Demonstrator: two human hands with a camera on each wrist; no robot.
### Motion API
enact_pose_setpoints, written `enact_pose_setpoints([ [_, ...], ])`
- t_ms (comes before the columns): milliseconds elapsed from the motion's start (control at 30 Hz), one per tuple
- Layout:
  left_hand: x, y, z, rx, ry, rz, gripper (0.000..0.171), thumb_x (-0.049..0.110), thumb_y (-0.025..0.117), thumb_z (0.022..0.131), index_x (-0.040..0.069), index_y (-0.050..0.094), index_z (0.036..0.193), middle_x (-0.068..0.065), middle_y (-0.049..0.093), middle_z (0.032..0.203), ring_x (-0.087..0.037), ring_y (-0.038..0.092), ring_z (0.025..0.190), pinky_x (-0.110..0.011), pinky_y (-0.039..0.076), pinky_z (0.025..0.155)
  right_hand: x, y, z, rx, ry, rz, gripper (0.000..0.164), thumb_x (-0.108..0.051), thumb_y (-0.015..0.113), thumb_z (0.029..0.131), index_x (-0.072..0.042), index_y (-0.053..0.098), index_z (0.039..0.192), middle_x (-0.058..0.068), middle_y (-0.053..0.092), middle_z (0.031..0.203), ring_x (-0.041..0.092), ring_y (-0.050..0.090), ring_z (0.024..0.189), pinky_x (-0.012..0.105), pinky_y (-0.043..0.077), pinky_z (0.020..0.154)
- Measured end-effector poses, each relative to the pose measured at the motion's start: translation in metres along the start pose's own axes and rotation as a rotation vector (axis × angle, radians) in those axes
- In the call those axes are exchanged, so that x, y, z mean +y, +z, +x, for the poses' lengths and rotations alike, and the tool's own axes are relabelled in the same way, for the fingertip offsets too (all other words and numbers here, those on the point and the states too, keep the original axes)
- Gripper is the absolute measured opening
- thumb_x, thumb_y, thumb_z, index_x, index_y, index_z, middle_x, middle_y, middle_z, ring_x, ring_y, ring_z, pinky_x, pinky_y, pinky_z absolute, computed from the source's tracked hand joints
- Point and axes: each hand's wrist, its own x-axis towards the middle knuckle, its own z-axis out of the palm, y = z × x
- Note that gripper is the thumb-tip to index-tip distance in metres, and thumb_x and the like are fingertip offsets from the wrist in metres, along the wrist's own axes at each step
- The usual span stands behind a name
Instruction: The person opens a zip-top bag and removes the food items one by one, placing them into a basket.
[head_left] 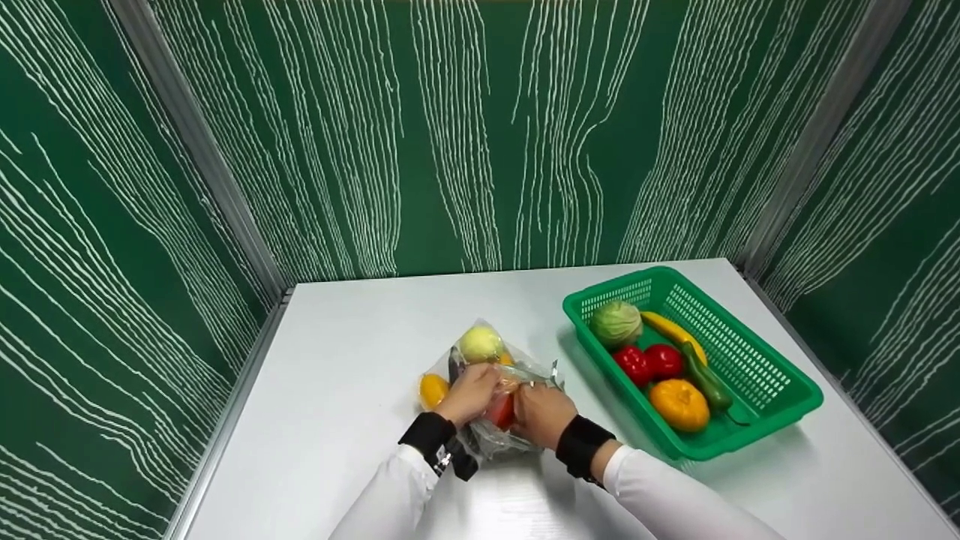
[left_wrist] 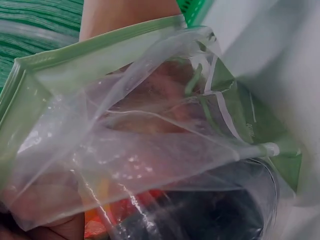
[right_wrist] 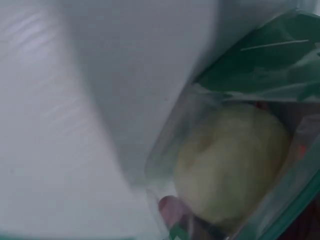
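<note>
Basically, my left hand (head_left: 471, 394) and right hand (head_left: 545, 414) both gripped the clear bag (left_wrist: 145, 160) on the worktop (head_left: 345, 390) near the green basket (head_left: 765, 430), probably so its mouth wouldn't flop closed over the produce (head_left: 480, 343) inside.

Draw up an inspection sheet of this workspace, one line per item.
Surface: white table, glare at the near side; no damage seen.
Job's things: clear, green-edged bag with a pale round item and other produce inside; green basket to its right, holding cabbage, banana, two red vegetables, green pepper and pumpkin.
Clutter: nothing seen.
Hands: left hand and right hand both grip the bag, fingertips partly hidden; black strap on each wrist.
Cables: nothing seen.
Surroundings: green walls with white streaks, grey posts at the corners.
</note>
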Motion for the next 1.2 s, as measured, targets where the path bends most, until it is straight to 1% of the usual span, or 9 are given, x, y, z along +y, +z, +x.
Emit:
enact_pose_setpoints([
  [100, -0.016, 0.002, 0.011, 0.004, -0.011, 0.013, 0.037, 0.026, 0.048, 0.114, 0.021, 0.053, 0.078, 0.010, 0.047, 0.069, -0.006, 0.043, 0.060, -0.021, 0.036, 0.055, 0.004, -0.004, 0.000, -0.028, -0.027, 0.068, 0.027, -0.012, 0.084, 0.077, -0.002, 0.066, 0.095, 0.016, 0.071, 0.080, 0.039, 0.071, 0.072, 0.053, 0.061, 0.066],
  [233, -0.030, 0.003, 0.020, 0.020, 0.033, 0.080, 0.038, 0.028, 0.047, 0.114, 0.022, 0.055, 0.077, 0.011, 0.048, 0.069, -0.006, 0.046, 0.061, -0.022, 0.039, 0.057, 0.010, -0.014, -0.003, -0.063, -0.066, 0.176, 0.030, -0.009, 0.082, 0.075, -0.003, 0.065, 0.099, 0.016, 0.073, 0.083, 0.039, 0.072, 0.076, 0.053, 0.061, 0.071],
  [400, -0.020, -0.001, 0.012, 0.027, 0.085, 0.066, 0.035, 0.025, 0.047, 0.112, 0.017, 0.063, 0.081, 0.010, 0.051, 0.070, -0.007, 0.049, 0.065, -0.021, 0.042, 0.062, 0.012, -0.034, -0.006, -0.130, -0.143, 0.243, 0.048, -0.011, 0.082, 0.085, 0.002, 0.062, 0.127, 0.019, 0.075, 0.095, 0.041, 0.075, 0.088, 0.054, 0.063, 0.082],
  [500, -0.022, -0.001, 0.014, 0.022, 0.048, 0.028, 0.035, 0.025, 0.047, 0.113, 0.017, 0.063, 0.082, 0.010, 0.052, 0.069, -0.007, 0.048, 0.063, -0.021, 0.040, 0.059, 0.011, -0.048, -0.006, -0.207, -0.176, 0.281, 0.058, -0.011, 0.079, 0.089, 0.001, 0.056, 0.142, 0.018, 0.074, 0.098, 0.036, 0.074, 0.087, 0.048, 0.063, 0.079],
  [600, -0.036, 0.000, 0.023, 0.035, 0.005, 0.027, 0.036, 0.028, 0.046, 0.114, 0.021, 0.060, 0.081, 0.010, 0.052, 0.069, -0.006, 0.047, 0.060, -0.022, 0.041, 0.055, 0.011, -0.060, -0.007, -0.267, -0.189, 0.290, 0.069, -0.012, 0.079, 0.090, -0.003, 0.052, 0.153, 0.017, 0.074, 0.106, 0.028, 0.072, 0.087, 0.039, 0.061, 0.076],
  [767, -0.050, 0.001, 0.031, 0.047, -0.007, 0.038, 0.037, 0.032, 0.046, 0.114, 0.023, 0.058, 0.080, 0.008, 0.053, 0.073, -0.010, 0.049, 0.065, -0.024, 0.043, 0.059, 0.012, -0.078, -0.010, -0.333, -0.181, 0.293, 0.078, -0.015, 0.087, 0.084, -0.009, 0.053, 0.154, 0.016, 0.070, 0.119, 0.020, 0.067, 0.088, 0.033, 0.057, 0.074],
  [967, -0.036, 0.000, 0.021, 0.031, 0.015, 0.004, 0.038, 0.029, 0.045, 0.115, 0.021, 0.056, 0.079, 0.010, 0.052, 0.070, -0.006, 0.047, 0.061, -0.021, 0.040, 0.056, 0.011, -0.094, -0.010, -0.331, -0.151, 0.320, 0.070, -0.014, 0.088, 0.078, -0.011, 0.061, 0.143, 0.005, 0.071, 0.101, 0.013, 0.059, 0.078, 0.028, 0.051, 0.067],
  [1067, -0.022, -0.001, 0.011, 0.010, 0.036, -0.040, 0.038, 0.026, 0.044, 0.115, 0.018, 0.057, 0.081, 0.009, 0.053, 0.070, -0.005, 0.046, 0.060, -0.021, 0.039, 0.054, 0.010, -0.103, -0.010, -0.315, -0.141, 0.340, 0.070, -0.012, 0.087, 0.076, -0.010, 0.063, 0.142, 0.006, 0.073, 0.101, 0.014, 0.059, 0.079, 0.029, 0.051, 0.066],
  [1200, -0.009, -0.002, 0.001, 0.008, 0.051, -0.032, 0.038, 0.024, 0.044, 0.115, 0.017, 0.060, 0.081, 0.009, 0.056, 0.071, -0.004, 0.050, 0.061, -0.021, 0.042, 0.055, 0.013, -0.116, -0.009, -0.298, -0.130, 0.358, 0.068, -0.009, 0.086, 0.077, -0.006, 0.062, 0.141, 0.008, 0.072, 0.107, 0.017, 0.059, 0.084, 0.031, 0.052, 0.070],
])
